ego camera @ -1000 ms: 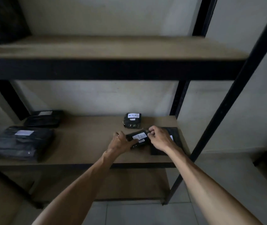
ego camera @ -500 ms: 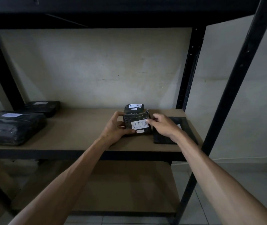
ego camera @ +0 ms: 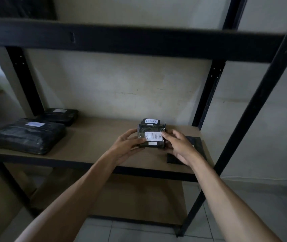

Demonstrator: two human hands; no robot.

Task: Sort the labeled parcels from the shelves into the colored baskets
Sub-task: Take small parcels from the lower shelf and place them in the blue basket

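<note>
A small black parcel (ego camera: pixel 150 130) with a white label reading RETURN is held upright over the middle shelf (ego camera: pixel 94 145). My left hand (ego camera: pixel 126 145) grips its left side and my right hand (ego camera: pixel 179 147) grips its right side, thumb on the label. Right behind it stands a second small black parcel (ego camera: pixel 150 121), also labeled RETURN. A flat black parcel (ego camera: pixel 194 142) lies on the shelf under my right hand, mostly hidden. No baskets are in view.
Two larger black wrapped parcels lie at the shelf's left end, a big one (ego camera: pixel 27 135) in front and a flatter one (ego camera: pixel 60 115) behind. Black steel uprights (ego camera: pixel 244 119) frame the right side. A lower shelf (ego camera: pixel 130 194) and tiled floor lie below.
Both hands have lifted the parcel off the flat black parcel and turned it upright so its label faces me. My head has come closer to the shelf.
</note>
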